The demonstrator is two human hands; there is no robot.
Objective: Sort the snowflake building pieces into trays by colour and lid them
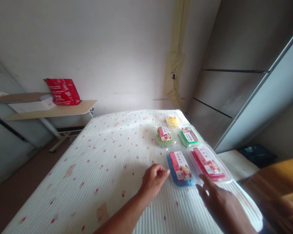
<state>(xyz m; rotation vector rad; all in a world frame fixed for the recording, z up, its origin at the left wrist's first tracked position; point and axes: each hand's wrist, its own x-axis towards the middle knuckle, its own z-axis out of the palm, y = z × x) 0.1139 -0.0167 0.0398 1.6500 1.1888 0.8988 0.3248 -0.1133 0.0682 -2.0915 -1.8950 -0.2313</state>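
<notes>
A clear plastic container of blue contents (187, 182) with a red and white label lies flat on the bed in front of me. At its left edge is my left hand (154, 178), fingers curled in and thumb pointing at the rim; nothing shows in it. My right hand (221, 198) is by the near right corner, thumb and forefinger apart, holding nothing. To the right, a larger container of red contents (199, 159) overlaps or touches the blue one's side. Farther back are a light green container (160, 138), a darker green one (183, 138) and a yellow one (172, 121).
The containers lie on a bed with a white, red-dotted cover (107, 162). A small table (70, 109) at the back left bears a box (31, 105) and a red bag (63, 92). A grey cabinet (224, 84) stands right; an orange-brown cloth (280, 185) is near right.
</notes>
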